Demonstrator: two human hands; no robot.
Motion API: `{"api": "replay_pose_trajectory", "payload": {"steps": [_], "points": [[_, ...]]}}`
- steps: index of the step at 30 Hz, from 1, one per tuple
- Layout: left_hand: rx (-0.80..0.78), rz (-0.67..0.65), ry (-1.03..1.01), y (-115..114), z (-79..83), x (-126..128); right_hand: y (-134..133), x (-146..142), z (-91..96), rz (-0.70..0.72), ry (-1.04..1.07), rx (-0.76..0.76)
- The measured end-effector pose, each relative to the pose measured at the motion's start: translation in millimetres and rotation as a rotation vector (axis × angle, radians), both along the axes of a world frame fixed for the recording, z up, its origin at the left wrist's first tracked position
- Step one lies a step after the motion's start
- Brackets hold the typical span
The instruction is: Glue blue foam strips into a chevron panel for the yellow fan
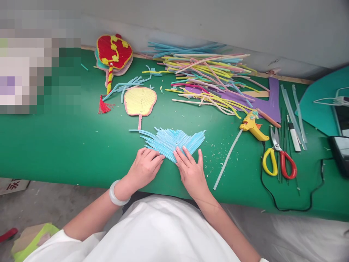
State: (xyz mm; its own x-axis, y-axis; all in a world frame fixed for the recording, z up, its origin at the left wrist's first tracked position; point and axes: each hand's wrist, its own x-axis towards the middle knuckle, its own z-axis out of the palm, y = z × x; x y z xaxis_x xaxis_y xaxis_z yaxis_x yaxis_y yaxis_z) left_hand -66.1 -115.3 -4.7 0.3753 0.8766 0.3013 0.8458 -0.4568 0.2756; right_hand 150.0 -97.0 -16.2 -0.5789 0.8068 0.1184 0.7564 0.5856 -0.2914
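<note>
A fan-shaped piece of light blue pipe cleaners (177,140), laid side by side in a V pattern, lies flat on the green table in front of me. Its strip ends stick out unevenly on the left. My left hand (144,165) is at its lower left edge, fingers curled and pressed together on the outer strips; the fingertips are partly hidden. My right hand (191,171) rests on the lower right part of the piece, fingers stretched out and slightly spread. Just behind it lies a small yellow fan (140,102) with a pink rim and handle.
Loose coloured pipe cleaners (201,69) are heaped at the back, partly over a purple sheet (274,98). At right lie a yellow glue gun (253,125) with a cord, scissors (276,149) and a cutter knife (294,134). A red fan (114,52) lies back left.
</note>
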Motion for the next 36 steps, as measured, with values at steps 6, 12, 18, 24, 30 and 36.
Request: {"api": "replay_pose_trajectory", "payload": {"steps": [6,12,18,24,30,36], "points": [[0.025,-0.017,0.026,0,-1.6,-1,0,0,0.1,0.005,0.008,-0.003],[0.011,0.004,0.038,-1,-3.3,0,0,0,-1.9,0.003,0.011,0.007],[0.037,0.005,0.025,-3,-3.5,1,1,1,-2.1,0.01,0.014,0.013],[0.068,-0.005,-0.004,3,-5.0,5,3,4,-2.1,0.027,0.01,0.031],[0.015,-0.083,-0.063,6,-5.9,8,6,7,-2.3,0.06,0.004,0.05],[-0.006,-0.074,-0.058,0,-7.8,11,16,15,-2.9,0.113,0.01,0.067]]}}
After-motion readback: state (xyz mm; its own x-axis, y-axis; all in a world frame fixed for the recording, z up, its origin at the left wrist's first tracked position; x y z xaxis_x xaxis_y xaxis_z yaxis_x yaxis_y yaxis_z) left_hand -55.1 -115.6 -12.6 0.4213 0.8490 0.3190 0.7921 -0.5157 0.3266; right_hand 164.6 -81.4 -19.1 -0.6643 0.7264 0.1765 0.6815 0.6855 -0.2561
